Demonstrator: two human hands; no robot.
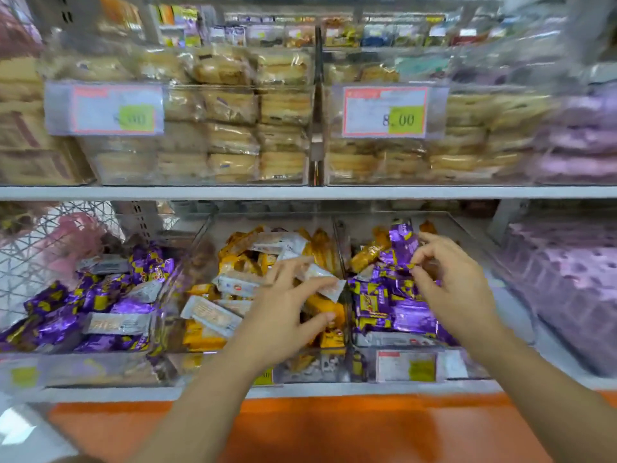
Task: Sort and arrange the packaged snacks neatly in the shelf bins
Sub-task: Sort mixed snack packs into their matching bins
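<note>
Three clear plastic bins sit side by side on the lower shelf (300,390), each holding a loose jumble of small wrapped snacks. The left bin (83,369) is mostly glossy purple packets with yellow print, with a few flat silvery-white packets lying among them. The middle bin (207,360) holds orange-yellow packets mixed with more of the white ones. The right bin (367,362) is packed with purple packets, with a couple of orange ones standing at its back, and a price label (405,365) sits on its front wall.

The left hand (287,315) reaches over the middle bin, close to the divider it shares with the right bin. Its grip is curled round a white packet (329,284), a thin, pale, translucent-looking wrapper whose end sticks out past the fingers. The right hand (457,289) hangs over the right bin, its grip pinching the corner of a purple packet (402,245) between thumb and forefinger; the other fingers are loosely bent. The packet's foil is shiny violet with yellow patches, but blur hides its print.

On the upper shelf (300,192), clear bins hold stacked tan cakes (233,105) in see-through wrap, and a price card (385,111) reads 8.00.
</note>
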